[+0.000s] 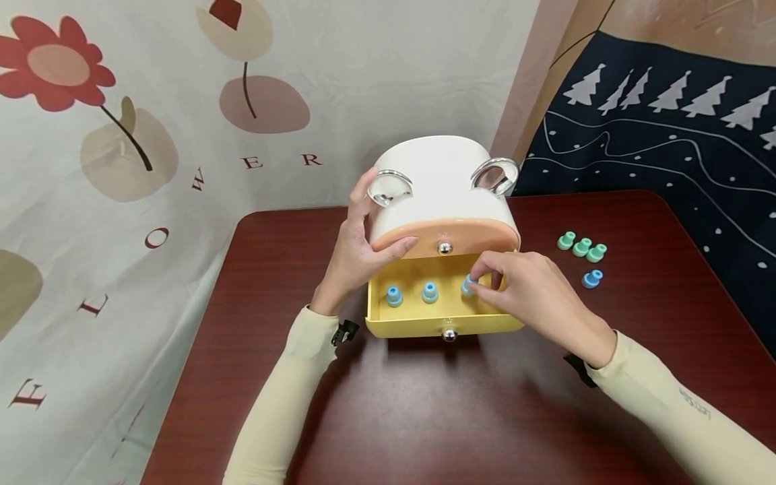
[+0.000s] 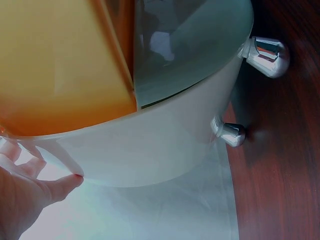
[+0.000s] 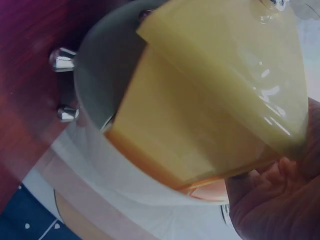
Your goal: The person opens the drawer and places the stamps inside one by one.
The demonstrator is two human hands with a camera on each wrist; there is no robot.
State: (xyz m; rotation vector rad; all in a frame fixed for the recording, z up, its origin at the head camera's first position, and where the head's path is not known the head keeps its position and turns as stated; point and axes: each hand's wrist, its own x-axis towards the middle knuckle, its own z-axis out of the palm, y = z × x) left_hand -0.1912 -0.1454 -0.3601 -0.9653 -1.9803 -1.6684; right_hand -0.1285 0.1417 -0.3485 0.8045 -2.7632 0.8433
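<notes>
A small white cabinet (image 1: 433, 162) with two silver rings on top stands on the table, its orange drawer front (image 1: 485, 236) in place and its yellow drawer (image 1: 412, 328) pulled out below. My left hand (image 1: 358, 246) grips the cabinet's left side, thumb lying across the orange front, fingers up by the left ring (image 1: 390, 174). Inside the yellow drawer, my right hand (image 1: 530, 283) pinches a small blue stepped plug (image 1: 466, 287) between thumb and fingertips. Two similar light-blue plugs, one on the left (image 1: 394, 296) and one in the middle (image 1: 430, 292), stand upright in the drawer.
To the right of the cabinet, several green plugs (image 1: 581, 247) lie in a row on the dark red table (image 1: 273, 269), with one darker blue plug (image 1: 591, 279) nearer. Behind are a flower-printed cloth (image 1: 364, 81) and a dark tree-patterned cloth (image 1: 655, 148). Silver feet (image 2: 270, 56) show under the cabinet.
</notes>
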